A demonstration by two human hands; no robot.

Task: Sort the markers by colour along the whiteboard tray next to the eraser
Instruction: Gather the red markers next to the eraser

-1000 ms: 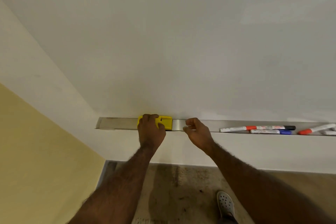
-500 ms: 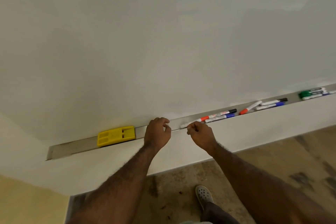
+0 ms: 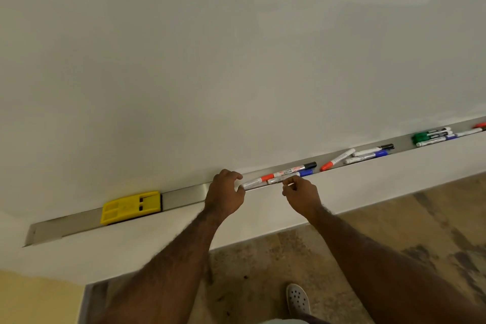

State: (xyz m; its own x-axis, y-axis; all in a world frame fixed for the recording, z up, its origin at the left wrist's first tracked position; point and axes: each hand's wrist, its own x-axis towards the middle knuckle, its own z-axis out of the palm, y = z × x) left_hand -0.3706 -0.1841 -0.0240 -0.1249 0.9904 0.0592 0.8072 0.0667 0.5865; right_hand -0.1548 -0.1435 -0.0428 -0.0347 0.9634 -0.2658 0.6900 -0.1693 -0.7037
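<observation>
Tray [image 3: 184,195] lies bare between eraser [image 3: 131,208] and left hand [image 3: 226,193].

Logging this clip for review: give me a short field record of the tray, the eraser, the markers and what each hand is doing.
tray: metal ledge under the whiteboard
eraser: yellow, toward the tray's left end, apart from both hands
nearest markers: red-capped marker, black-capped marker and blue-capped marker, together
further right: a red, black and blue group, then green-capped markers
left hand: fingertips at the red-capped marker's left end; grip unclear
right hand: fingers pinched at the blue-capped marker; hold unclear
sorting: colours still mixed
</observation>
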